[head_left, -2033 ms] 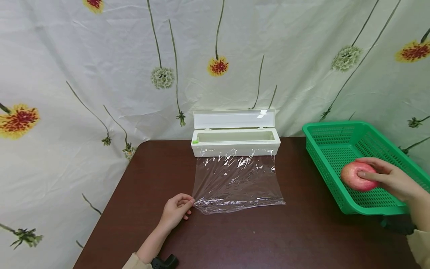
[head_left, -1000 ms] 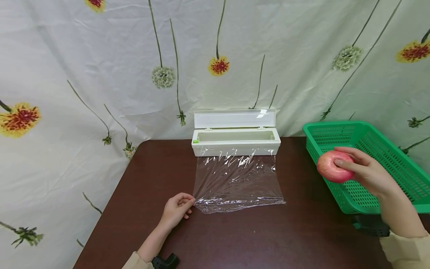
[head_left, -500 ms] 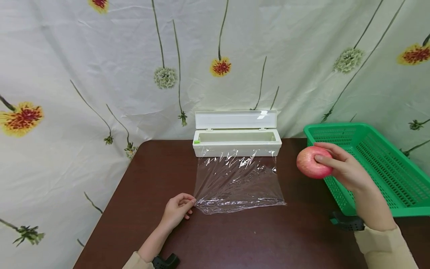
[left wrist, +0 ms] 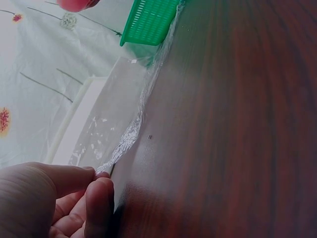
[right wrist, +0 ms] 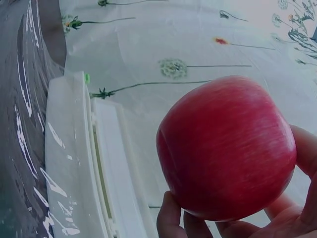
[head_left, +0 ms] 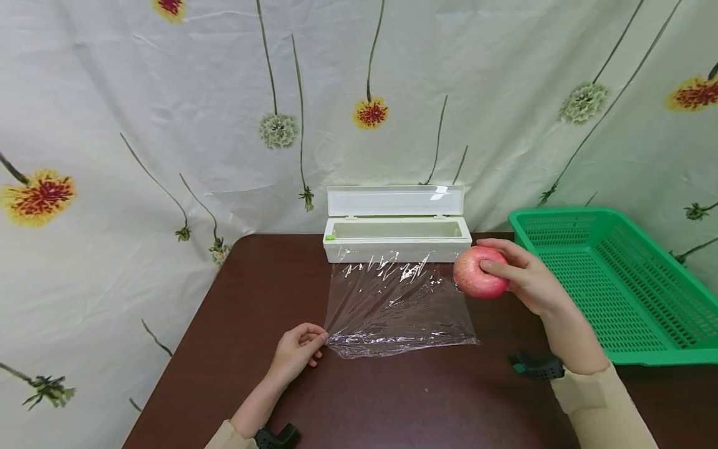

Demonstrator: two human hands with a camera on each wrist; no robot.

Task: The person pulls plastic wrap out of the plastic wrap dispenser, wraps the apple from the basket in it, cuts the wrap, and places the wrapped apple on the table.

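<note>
- Red apple [head_left: 477, 272] is held in the air, near the right front corner of the box; from my head camera it covers part of the film's right edge.
- Right hand [head_left: 530, 277] grips it with the thumb on the near side and the other fingers around it.
- I judge the apple as firm, moderately heavy, smooth enough to slip and easy to bruise, so I would take it around its widest part, with fingers spread and gentle pressure.
- Plastic film [head_left: 401, 308] comes over the front of the white box [head_left: 397, 252] and stretches to the near side. It should be very light, soft, clinging and easy to tear; a corner is the good place to hold, with a pinch.
- Left hand [head_left: 294, 349] pinches exactly such a place, the near left corner, between thumb and finger. The near edge is bunched and wrinkled; whether all the film touches the surface, I cannot tell.
- At the back of the box, its lid [head_left: 387, 201] stands raised.
- Green basket [head_left: 561, 212], with perforated walls, stands to the right, partly behind the right forearm.
- Dark brown surface [head_left: 404, 411] with a soft shine carries the box and the basket.
- Behind everything hangs a pale, creased cloth [head_left: 196, 93], printed with yellow-red flowers and dandelion heads.
</note>
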